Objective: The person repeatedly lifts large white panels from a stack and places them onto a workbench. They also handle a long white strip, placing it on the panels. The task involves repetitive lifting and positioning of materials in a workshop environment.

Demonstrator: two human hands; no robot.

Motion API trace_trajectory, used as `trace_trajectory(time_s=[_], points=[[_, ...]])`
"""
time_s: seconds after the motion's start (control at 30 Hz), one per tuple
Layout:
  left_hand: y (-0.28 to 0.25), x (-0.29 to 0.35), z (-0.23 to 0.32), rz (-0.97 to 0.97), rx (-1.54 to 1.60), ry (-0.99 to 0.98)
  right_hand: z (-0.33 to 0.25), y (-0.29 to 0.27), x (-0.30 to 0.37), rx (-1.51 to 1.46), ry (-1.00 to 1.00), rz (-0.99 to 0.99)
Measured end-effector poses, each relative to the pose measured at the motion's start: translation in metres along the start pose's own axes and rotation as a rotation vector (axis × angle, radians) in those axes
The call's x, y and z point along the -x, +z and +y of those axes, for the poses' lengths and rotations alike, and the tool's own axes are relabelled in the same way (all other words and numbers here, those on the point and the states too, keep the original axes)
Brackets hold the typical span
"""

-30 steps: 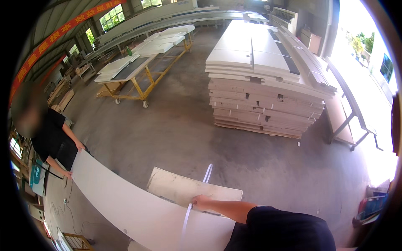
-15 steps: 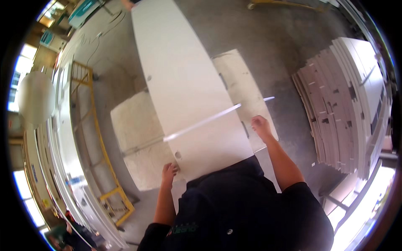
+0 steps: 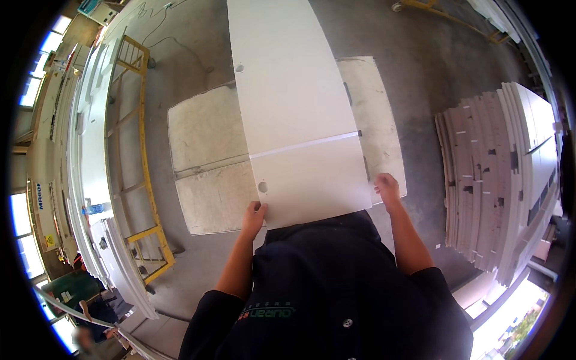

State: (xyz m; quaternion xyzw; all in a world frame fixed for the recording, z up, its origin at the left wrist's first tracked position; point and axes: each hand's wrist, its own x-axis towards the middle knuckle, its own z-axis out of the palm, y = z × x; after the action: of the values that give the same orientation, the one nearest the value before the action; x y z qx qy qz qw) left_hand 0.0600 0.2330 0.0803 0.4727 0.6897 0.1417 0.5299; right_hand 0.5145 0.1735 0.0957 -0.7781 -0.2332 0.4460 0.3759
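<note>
A long white door panel [image 3: 300, 102] lies lengthwise in front of me, its near end at my waist. Round recesses show along its left side, dark slots along its right edge. Across the panel lies a thin white strip [image 3: 306, 145]. My left hand [image 3: 254, 219] is at the panel's near left edge, fingers bent around the edge and the thumb up beside the face. Just outside the right edge is my right hand [image 3: 387, 187], its fingers loosely curled and apart, seemingly not touching the panel.
Worn pale boards [image 3: 210, 174] stick out under the panel on both sides. A yellow wheeled frame cart [image 3: 144, 156] with white panels stands left. To the right rises a tall stack of panels [image 3: 480, 174]. A person [image 3: 99, 312] is at the lower left. A cable [image 3: 174, 41] lies on the floor.
The white strip, slanted before, now lies straighter across the panel. My left hand has come up to the panel's edge. The hand at the far end has left view. The whole view has shifted.
</note>
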Motion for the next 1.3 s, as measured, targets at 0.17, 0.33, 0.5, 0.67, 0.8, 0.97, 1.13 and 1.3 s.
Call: trace_trajectory(time_s=[0.17,0.33,0.5,0.67,0.8,0.97,1.13,1.3], points=[[-0.001,0.001,0.002,0.023,-0.052,0.014,0.004,0.019,0.022,0.266,-0.037,-0.031],[0.001,0.003,0.009,0.069,-0.181,0.081,0.01,0.029,0.034,0.357,-0.108,0.03],[-0.003,0.008,0.021,0.081,-0.282,0.095,0.008,0.03,0.036,0.502,-0.165,0.022],[-0.002,0.014,0.029,0.129,-0.325,0.096,0.015,0.031,0.033,0.555,-0.21,0.033],[0.0,0.016,0.029,0.129,-0.342,0.059,0.011,0.029,0.037,0.549,-0.183,0.026],[-0.001,0.02,0.037,0.145,-0.305,0.041,0.018,0.031,0.033,0.524,-0.242,0.065],[-0.002,0.016,0.028,0.119,-0.308,0.026,0.019,0.029,0.03,0.54,-0.24,0.05],[-0.002,0.008,0.018,0.117,-0.318,-0.004,0.025,0.029,0.023,0.499,-0.177,-0.006]])
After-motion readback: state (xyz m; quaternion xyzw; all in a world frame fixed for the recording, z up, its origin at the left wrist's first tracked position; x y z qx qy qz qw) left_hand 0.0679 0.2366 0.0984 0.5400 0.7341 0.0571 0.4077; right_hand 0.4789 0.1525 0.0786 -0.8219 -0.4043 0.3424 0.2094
